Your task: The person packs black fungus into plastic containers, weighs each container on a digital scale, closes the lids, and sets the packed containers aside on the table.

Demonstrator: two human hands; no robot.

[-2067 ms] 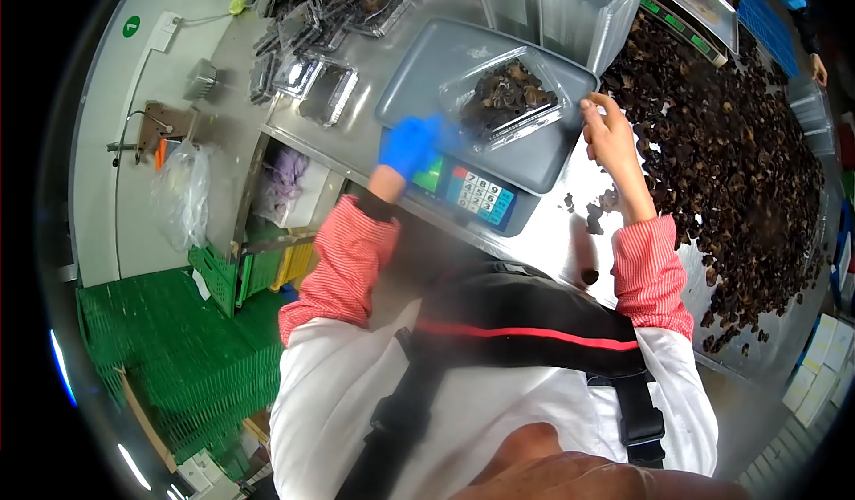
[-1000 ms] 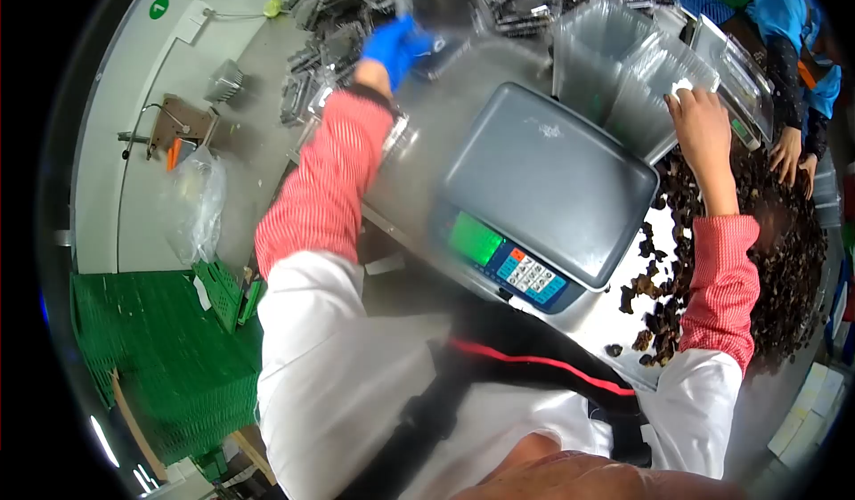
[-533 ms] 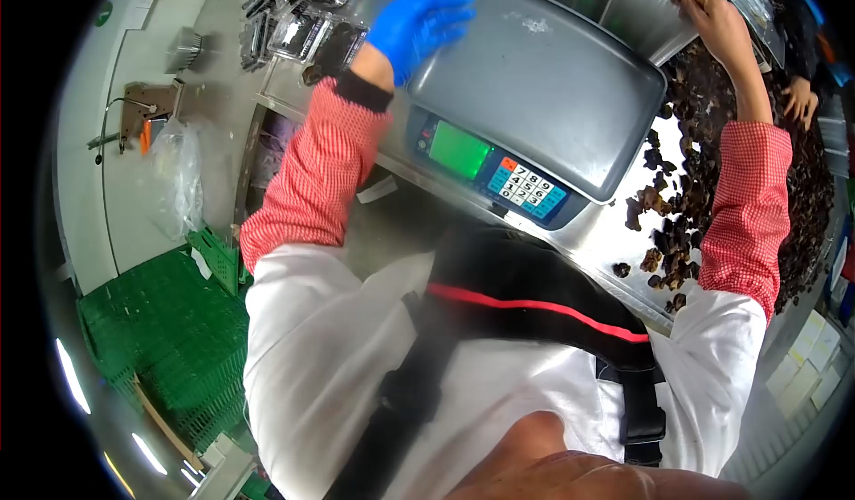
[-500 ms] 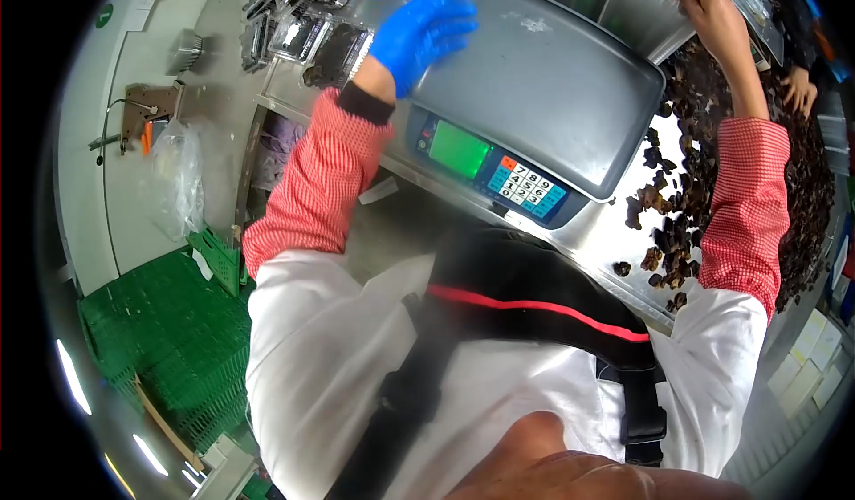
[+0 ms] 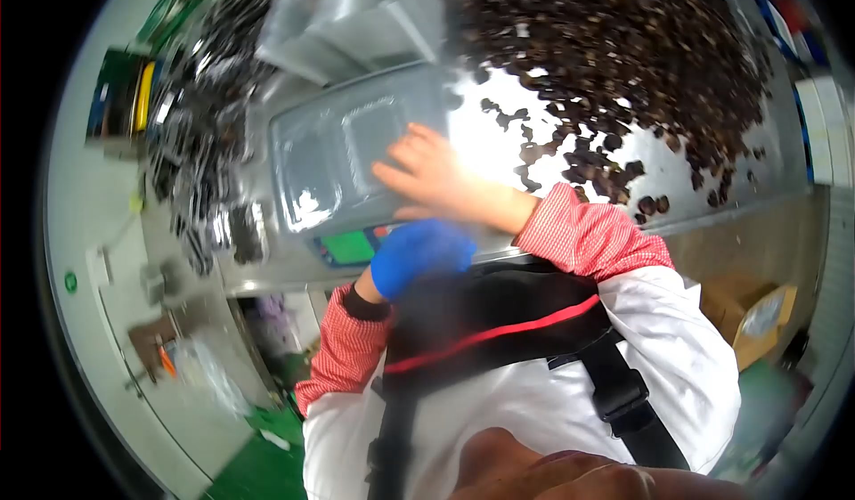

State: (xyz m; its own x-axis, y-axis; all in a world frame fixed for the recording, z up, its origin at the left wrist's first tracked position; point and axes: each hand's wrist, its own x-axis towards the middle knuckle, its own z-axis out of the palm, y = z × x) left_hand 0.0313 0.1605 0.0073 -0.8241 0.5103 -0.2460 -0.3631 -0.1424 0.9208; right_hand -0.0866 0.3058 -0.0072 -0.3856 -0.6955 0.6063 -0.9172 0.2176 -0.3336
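Observation:
A digital scale (image 5: 294, 184) with a grey platform and green display stands in front of me. On its platform lies a clear plastic tray (image 5: 370, 126), its outline faint. My right hand (image 5: 432, 175), bare, is over the right part of the platform beside the tray, fingers stretched out and apart. I cannot tell whether its fingertips touch the tray. My left hand (image 5: 423, 258), in a blue glove, is just below it, in front of the scale's keypad and covering most of the keys. Its fingers are blurred by motion.
Stacked clear plastic containers (image 5: 356, 28) stand behind the scale. A large heap of dark brown dried pieces (image 5: 623, 46) covers the table at the right, with loose ones nearer me. Packed clear boxes (image 5: 209, 135) pile up at the left. A cardboard box (image 5: 753, 322) sits below right.
My right hand has come from the stacked containers to the scale. A clear tray now lies on the platform. My left hand has moved down to the keypad, and the view has turned rightward.

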